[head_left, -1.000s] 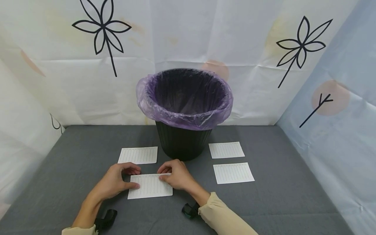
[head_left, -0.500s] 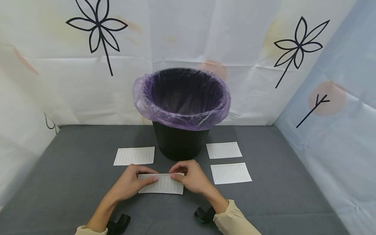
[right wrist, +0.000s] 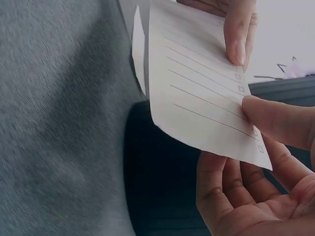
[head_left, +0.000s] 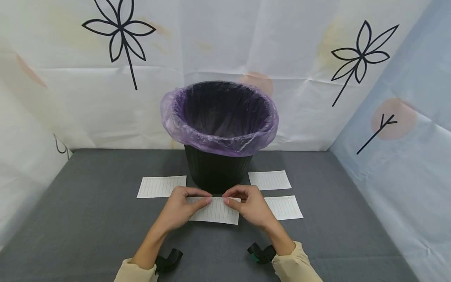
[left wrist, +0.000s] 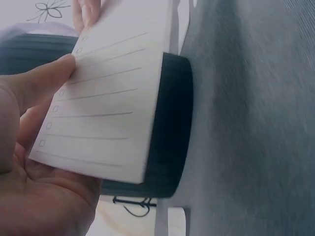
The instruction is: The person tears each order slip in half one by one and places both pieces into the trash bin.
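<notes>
A lined paper sheet with small checkboxes along one edge (head_left: 215, 211) hangs off the table between my two hands. My left hand (head_left: 181, 205) pinches its far edge between thumb and fingers, and my right hand (head_left: 251, 203) pinches the same edge a little further right. In the left wrist view the left thumb (left wrist: 47, 81) lies on the sheet's printed face, fingers behind it. From the right wrist, the right thumb (right wrist: 275, 118) presses near the checkbox edge, with its fingers behind the paper.
A black bin (head_left: 218, 168) with a purple liner (head_left: 225, 143) stands just beyond my hands. One lined sheet (head_left: 160, 187) lies left of it; two more, an upper sheet (head_left: 269, 180) and a lower sheet (head_left: 284, 207), lie to the right on the grey table (head_left: 88, 219).
Both hands have moved right and toward the bin, bringing the sheet with them. It has come up off the table, and the left hand has taken hold of its far edge.
</notes>
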`<action>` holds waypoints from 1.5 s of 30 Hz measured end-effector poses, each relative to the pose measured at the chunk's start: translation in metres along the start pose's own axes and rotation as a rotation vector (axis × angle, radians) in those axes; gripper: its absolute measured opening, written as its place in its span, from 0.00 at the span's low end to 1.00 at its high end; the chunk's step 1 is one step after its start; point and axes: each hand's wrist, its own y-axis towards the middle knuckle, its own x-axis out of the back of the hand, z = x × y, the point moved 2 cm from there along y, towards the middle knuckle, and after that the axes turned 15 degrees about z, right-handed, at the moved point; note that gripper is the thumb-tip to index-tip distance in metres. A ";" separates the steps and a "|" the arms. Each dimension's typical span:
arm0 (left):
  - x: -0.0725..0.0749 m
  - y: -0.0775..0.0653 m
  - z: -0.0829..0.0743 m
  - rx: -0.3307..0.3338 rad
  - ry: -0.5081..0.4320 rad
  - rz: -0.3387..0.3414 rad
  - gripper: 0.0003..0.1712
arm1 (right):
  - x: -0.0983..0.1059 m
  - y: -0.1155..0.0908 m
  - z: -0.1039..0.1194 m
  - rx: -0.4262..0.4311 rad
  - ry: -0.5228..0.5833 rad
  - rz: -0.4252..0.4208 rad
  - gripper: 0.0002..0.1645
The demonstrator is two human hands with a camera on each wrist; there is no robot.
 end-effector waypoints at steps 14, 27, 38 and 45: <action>-0.014 -0.004 -0.022 -0.013 -0.028 -0.118 0.04 | 0.002 -0.005 0.011 0.038 -0.015 0.015 0.07; -0.020 -0.005 -0.023 -0.007 -0.006 -0.148 0.04 | 0.002 -0.004 0.012 0.051 -0.049 -0.005 0.06; -0.020 -0.005 -0.028 -0.020 0.026 -0.148 0.04 | 0.003 -0.004 0.014 0.067 -0.101 -0.021 0.06; -0.021 -0.005 -0.029 -0.014 0.024 -0.141 0.04 | 0.003 -0.005 0.015 0.067 -0.098 -0.021 0.06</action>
